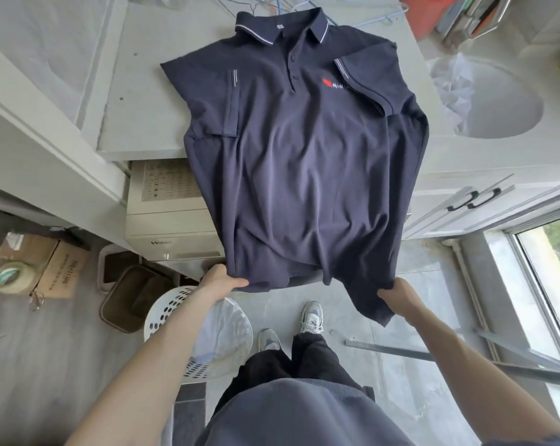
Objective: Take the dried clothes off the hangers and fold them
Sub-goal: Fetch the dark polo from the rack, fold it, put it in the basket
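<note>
1. Head view: we see a navy polo shirt (304, 156) lying face up, its collar and chest on a pale countertop (137, 91). Its lower half is pulled out past the countertop's near edge.
2. Both short sleeves are folded in over the chest. One of them covers part of a red and white chest logo, which we cannot read.
3. The left hand (222, 280) grips one corner of the hem, fingers curled round the cloth.
4. The right hand (397, 292) grips the other corner. Its fingertips are buried in the fabric.
5. At the countertop's far edge, wire hangers (272, 4) are cut off by the frame.
6. Under the countertop, the shirt half hides a washing machine (172, 220).
7. Below the countertop's near edge, the left forearm crosses a white laundry basket (175, 317).
</note>
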